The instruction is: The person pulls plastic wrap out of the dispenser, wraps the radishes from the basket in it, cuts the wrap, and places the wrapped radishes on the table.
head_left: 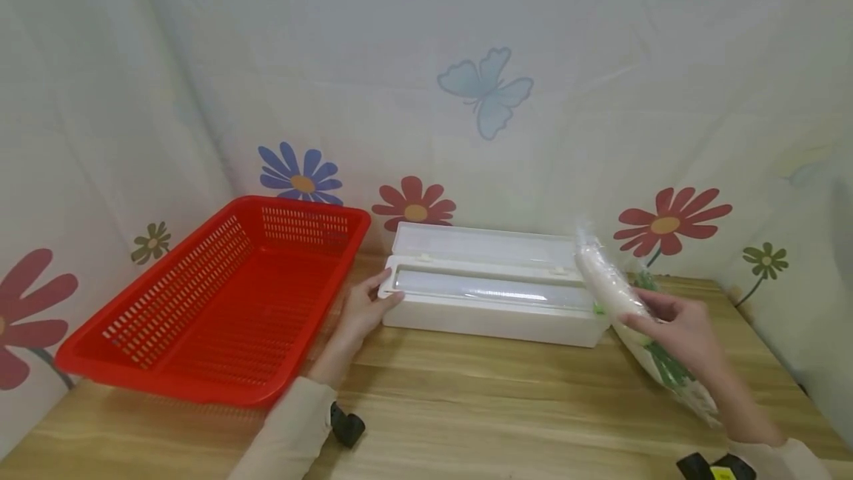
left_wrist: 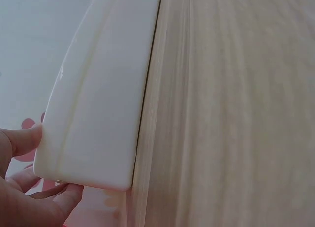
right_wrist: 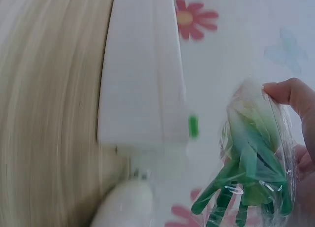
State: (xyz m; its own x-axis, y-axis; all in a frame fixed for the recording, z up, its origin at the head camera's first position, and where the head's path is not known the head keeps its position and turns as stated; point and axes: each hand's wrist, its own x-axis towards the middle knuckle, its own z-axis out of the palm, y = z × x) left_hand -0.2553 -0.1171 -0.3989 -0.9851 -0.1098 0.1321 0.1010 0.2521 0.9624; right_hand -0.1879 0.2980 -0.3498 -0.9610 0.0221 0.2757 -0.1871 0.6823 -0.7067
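A long white cling film dispenser (head_left: pixel 493 317) stands on the table with its lid (head_left: pixel 480 244) raised and a film roll (head_left: pixel 493 289) showing inside. At its left end my left hand (head_left: pixel 363 307) grips the corner, thumb and fingers also seen round it in the left wrist view. Beyond the dispenser's right end, my right hand (head_left: pixel 686 332) holds a white radish (head_left: pixel 606 276) wrapped in clear film. Green cut stems (right_wrist: pixel 251 158) show through its wrap in the right wrist view. Below, a blurred white rounded thing (right_wrist: pixel 125 207) lies close to the dispenser's end.
A red plastic basket (head_left: pixel 266 317) with slotted sides stands on the left of the wooden table (head_left: pixel 480 398), close to my left forearm. Behind the table hangs a pale backdrop (head_left: pixel 373 65) printed with flowers and a butterfly. A green tab (right_wrist: pixel 193 126) sits at the dispenser's right end.
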